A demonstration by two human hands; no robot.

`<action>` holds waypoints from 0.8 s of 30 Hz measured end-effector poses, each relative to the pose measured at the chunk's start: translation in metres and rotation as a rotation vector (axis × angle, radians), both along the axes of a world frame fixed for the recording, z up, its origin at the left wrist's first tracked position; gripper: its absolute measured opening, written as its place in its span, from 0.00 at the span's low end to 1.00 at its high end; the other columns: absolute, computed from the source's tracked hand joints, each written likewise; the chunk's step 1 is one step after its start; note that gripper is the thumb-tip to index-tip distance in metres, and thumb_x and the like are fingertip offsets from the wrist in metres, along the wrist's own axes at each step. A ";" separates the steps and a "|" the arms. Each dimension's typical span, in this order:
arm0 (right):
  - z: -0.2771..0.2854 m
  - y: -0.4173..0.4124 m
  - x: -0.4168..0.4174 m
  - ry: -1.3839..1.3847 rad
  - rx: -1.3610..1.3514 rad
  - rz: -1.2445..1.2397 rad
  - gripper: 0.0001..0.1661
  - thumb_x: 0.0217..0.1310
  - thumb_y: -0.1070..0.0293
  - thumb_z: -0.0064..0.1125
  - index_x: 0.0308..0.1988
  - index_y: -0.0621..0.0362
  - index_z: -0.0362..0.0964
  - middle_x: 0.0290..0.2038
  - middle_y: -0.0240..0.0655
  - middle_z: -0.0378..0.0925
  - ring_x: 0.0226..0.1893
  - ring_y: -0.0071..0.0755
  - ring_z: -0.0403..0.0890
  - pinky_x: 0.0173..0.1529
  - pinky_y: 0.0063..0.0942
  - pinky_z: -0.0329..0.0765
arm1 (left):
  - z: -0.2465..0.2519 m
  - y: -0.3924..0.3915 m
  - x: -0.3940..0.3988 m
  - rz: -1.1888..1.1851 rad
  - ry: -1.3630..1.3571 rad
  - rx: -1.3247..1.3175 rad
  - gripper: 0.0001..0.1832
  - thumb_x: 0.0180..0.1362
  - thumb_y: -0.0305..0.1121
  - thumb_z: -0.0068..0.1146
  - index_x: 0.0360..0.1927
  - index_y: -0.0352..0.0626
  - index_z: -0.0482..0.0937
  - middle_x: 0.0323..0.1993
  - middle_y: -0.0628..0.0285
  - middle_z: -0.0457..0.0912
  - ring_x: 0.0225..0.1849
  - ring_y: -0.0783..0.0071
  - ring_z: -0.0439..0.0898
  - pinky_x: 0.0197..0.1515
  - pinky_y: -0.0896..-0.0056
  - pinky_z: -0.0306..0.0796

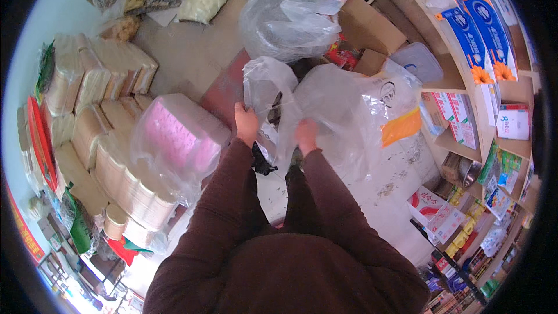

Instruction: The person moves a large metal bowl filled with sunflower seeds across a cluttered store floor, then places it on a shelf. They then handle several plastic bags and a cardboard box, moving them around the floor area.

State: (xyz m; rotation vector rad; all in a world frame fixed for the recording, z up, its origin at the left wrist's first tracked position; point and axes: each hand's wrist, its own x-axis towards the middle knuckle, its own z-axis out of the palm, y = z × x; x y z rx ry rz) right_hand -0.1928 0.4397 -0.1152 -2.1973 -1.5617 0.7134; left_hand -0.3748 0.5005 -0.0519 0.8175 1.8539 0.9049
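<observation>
A large clear plastic bag point(335, 109) hangs in front of me, its film bunched between my hands. My left hand point(246, 124) is closed on the bag's left edge, while my right hand point(306, 134) grips the film at its middle, partly seen through the plastic. Just right of the bag is a printed plastic sack point(399, 109) with an orange patch. To the left of my left hand stands a clear bag with a pink-patterned package point(174, 133). Dark crumpled plastic point(263, 161) lies below, near my feet. What the bag between my hands holds cannot be told.
Wrapped bundles of pale paper point(126, 174) are stacked at the left. Another full clear bag point(292, 17) stands ahead, beside an open cardboard box point(370, 22). Shelves with packaged goods point(457, 117) curve along the right. A red mat point(224, 85) lies on the floor.
</observation>
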 end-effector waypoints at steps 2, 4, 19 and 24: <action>-0.037 0.000 0.027 0.479 -0.241 -0.471 0.16 0.54 0.64 0.43 0.22 0.66 0.69 0.20 0.50 0.72 0.26 0.51 0.75 0.32 0.43 0.69 | -0.010 0.003 -0.027 0.019 -0.089 0.006 0.12 0.49 0.24 0.47 0.38 0.32 0.66 0.31 0.53 0.72 0.33 0.68 0.71 0.38 0.69 0.65; -0.023 -0.003 0.019 0.405 -0.132 -0.479 0.17 0.55 0.64 0.42 0.22 0.66 0.68 0.20 0.51 0.71 0.25 0.53 0.74 0.31 0.43 0.68 | -0.008 0.003 -0.049 0.023 -0.142 0.004 0.12 0.50 0.26 0.49 0.38 0.31 0.66 0.31 0.53 0.72 0.33 0.68 0.71 0.37 0.68 0.65; 0.088 0.001 -0.047 0.244 -0.058 0.011 0.15 0.56 0.62 0.43 0.27 0.62 0.69 0.22 0.49 0.72 0.25 0.52 0.73 0.30 0.42 0.67 | 0.036 0.017 -0.091 -0.249 -0.108 -0.080 0.24 0.55 0.48 0.47 0.36 0.30 0.68 0.31 0.49 0.75 0.35 0.61 0.74 0.38 0.65 0.66; 0.129 -0.012 -0.116 0.095 -0.168 0.613 0.13 0.54 0.63 0.43 0.29 0.59 0.70 0.24 0.46 0.73 0.27 0.52 0.75 0.31 0.45 0.69 | 0.069 -0.010 -0.057 -0.679 0.109 -0.257 0.44 0.45 0.59 0.52 0.54 0.29 0.58 0.48 0.39 0.69 0.51 0.48 0.69 0.53 0.62 0.61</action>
